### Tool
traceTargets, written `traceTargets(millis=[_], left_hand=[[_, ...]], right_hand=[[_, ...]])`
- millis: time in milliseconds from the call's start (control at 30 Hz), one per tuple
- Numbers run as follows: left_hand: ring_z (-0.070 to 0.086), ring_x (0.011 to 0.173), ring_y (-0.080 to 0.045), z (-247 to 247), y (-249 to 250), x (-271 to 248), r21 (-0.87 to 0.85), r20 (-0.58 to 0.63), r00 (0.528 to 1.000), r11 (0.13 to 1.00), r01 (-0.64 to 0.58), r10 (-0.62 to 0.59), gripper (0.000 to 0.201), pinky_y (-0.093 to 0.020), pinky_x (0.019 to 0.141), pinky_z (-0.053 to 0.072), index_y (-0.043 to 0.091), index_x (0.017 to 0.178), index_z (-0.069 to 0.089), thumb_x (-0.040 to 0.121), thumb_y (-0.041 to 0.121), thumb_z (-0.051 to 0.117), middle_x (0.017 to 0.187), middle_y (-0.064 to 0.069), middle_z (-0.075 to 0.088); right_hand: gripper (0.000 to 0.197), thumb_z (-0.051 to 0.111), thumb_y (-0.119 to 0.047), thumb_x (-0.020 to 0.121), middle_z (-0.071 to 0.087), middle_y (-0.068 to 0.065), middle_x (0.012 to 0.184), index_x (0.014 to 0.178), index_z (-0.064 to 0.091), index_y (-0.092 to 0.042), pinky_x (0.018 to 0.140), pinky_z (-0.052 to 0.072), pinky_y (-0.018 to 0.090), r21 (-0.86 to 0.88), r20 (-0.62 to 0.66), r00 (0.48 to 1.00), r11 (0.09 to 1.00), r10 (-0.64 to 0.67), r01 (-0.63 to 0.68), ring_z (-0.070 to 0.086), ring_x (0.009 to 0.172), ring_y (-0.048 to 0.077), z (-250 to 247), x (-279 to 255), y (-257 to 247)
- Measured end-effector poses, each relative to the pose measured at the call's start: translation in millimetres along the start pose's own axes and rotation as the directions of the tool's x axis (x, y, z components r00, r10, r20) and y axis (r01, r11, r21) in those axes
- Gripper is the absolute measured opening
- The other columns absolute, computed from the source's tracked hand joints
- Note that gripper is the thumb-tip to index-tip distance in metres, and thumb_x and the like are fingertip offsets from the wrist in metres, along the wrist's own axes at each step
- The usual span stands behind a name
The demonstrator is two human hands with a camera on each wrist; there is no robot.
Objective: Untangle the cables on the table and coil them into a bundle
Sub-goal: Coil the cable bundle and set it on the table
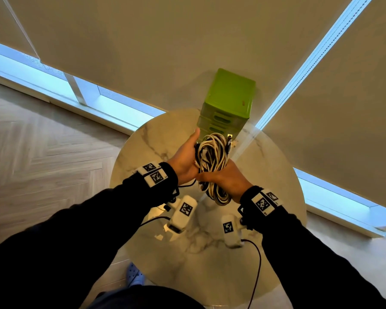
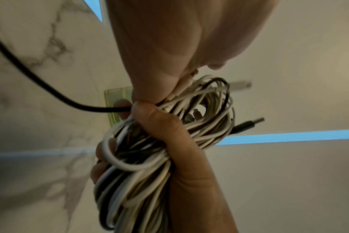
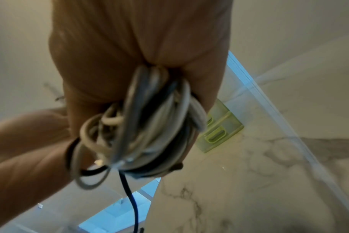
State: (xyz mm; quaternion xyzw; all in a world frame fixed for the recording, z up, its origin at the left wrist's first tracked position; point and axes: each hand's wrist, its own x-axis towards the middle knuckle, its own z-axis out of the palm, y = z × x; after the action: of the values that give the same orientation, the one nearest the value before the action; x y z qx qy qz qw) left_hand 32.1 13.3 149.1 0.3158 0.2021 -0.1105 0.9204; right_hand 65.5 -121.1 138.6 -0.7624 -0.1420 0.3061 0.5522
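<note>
A bundle of coiled white and black cables (image 1: 212, 156) hangs above the round marble table (image 1: 147, 148). My right hand (image 1: 226, 178) wraps round the middle of the coil, and loops hang below it. My left hand (image 1: 184, 159) holds the coil's left side with its thumb pointing up; its fingers are hidden behind the cables. In the left wrist view my left hand (image 2: 169, 47) pinches strands at the top of the bundle (image 2: 189, 126), and a black USB plug (image 2: 249, 124) sticks out. In the right wrist view my right hand (image 3: 130, 39) grips the bundle (image 3: 149, 126), and a dark cable end (image 3: 130, 197) dangles.
A green plastic drawer unit (image 1: 227, 103) stands at the table's far edge, just beyond the bundle. White tagged camera units (image 1: 184, 211) hang under both wrists with black leads trailing. Wood floor lies to the left, and window blinds stand behind the table.
</note>
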Motion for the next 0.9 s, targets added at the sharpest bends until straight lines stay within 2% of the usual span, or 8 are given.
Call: traceTargets(millis=[100,200,333,467,633,700,767,900], left_hand=[[0.065,0.11,-0.031,-1.3,-8.5,4.2,-0.004,-0.032,0.998,0.999,-0.053,0.053,0.056,-0.039,0.093,0.054,0.001,0.123,0.063,0.108,0.041,0.026,0.123,-0.024,0.065],[0.064,0.108,-0.024,-4.8,-13.5,5.2,0.113,-0.024,0.989,0.983,-0.143,0.147,0.045,-0.032,0.091,0.056,0.004,0.121,0.063,0.107,0.025,0.026,0.122,-0.017,0.067],[0.062,0.117,-0.013,-24.2,-17.1,-0.2,0.301,0.058,0.979,0.932,-0.203,0.195,0.037,-0.029,0.106,0.048,0.012,0.137,0.052,0.111,0.022,0.027,0.131,-0.008,0.064],[0.063,0.108,0.002,-33.5,-18.1,-2.0,0.34,-0.006,0.966,0.908,-0.243,0.26,0.041,-0.023,0.104,0.043,0.015,0.146,0.048,0.108,0.027,0.039,0.112,0.017,0.07],[0.047,0.08,-0.008,-44.1,-19.5,2.7,0.209,-0.102,0.964,0.953,-0.22,0.245,0.027,-0.025,0.07,0.031,0.018,0.124,0.069,0.1,0.024,0.056,0.089,0.003,0.063],[0.045,0.074,-0.01,-41.9,-19.2,1.4,0.075,-0.084,0.974,0.976,-0.203,0.209,0.028,-0.024,0.071,0.036,0.015,0.122,0.069,0.098,0.025,0.058,0.08,0.002,0.061],[0.051,0.079,-0.01,-39.4,-17.3,2.2,-0.03,-0.062,0.977,0.978,-0.207,0.205,0.028,-0.024,0.078,0.048,0.011,0.121,0.068,0.098,0.023,0.057,0.089,0.0,0.068],[0.063,0.079,-0.008,-35.8,-17.3,-0.4,0.037,-0.067,0.972,0.974,-0.224,0.226,0.02,-0.015,0.074,0.056,0.008,0.113,0.07,0.098,0.011,0.058,0.097,-0.002,0.075]], right_hand=[[0.055,0.087,-0.01,0.062,0.076,0.0,0.099,0.112,0.069,-0.022,0.086,0.059,0.043,-0.076,-0.074,0.997,0.997,-0.019,0.013,0.072,0.092,0.017,2.3,3.4,5.7],[0.047,0.084,-0.021,0.061,0.076,-0.002,0.094,0.106,0.072,-0.027,0.086,0.059,0.045,-0.106,-0.178,0.984,0.994,-0.014,-0.005,0.073,0.089,0.016,2.4,7.3,7.3],[0.03,0.077,0.002,0.072,0.074,0.016,0.086,0.101,0.072,-0.006,0.07,0.061,0.042,0.054,-0.195,0.981,0.998,-0.007,0.018,0.071,0.074,0.028,-7.2,8.7,0.5],[0.03,0.078,0.004,0.073,0.07,0.024,0.082,0.102,0.07,0.004,0.07,0.059,0.046,0.231,-0.134,0.988,0.972,0.074,-0.041,0.066,0.067,0.034,-10.7,6.5,-3.8],[0.031,0.079,0.001,0.073,0.069,0.023,0.086,0.103,0.068,0.003,0.078,0.057,0.048,0.25,-0.071,0.993,0.966,0.093,-0.073,0.066,0.076,0.033,-9.1,3.8,-2.2],[0.035,0.077,0.001,0.074,0.07,0.026,0.1,0.108,0.068,0.002,0.084,0.056,0.048,0.314,-0.049,0.996,0.947,0.081,-0.061,0.068,0.086,0.034,-5.2,2.8,-0.8],[0.038,0.077,-0.001,0.074,0.069,0.027,0.109,0.111,0.068,0.003,0.091,0.056,0.051,0.384,-0.044,0.996,0.921,0.082,-0.058,0.067,0.094,0.037,-3.8,3.1,-0.9],[0.035,0.072,-0.002,0.078,0.063,0.029,0.101,0.108,0.064,0.012,0.094,0.049,0.064,0.528,-0.047,0.991,0.845,0.128,-0.084,0.063,0.088,0.04,-9.4,5.4,-2.1]])
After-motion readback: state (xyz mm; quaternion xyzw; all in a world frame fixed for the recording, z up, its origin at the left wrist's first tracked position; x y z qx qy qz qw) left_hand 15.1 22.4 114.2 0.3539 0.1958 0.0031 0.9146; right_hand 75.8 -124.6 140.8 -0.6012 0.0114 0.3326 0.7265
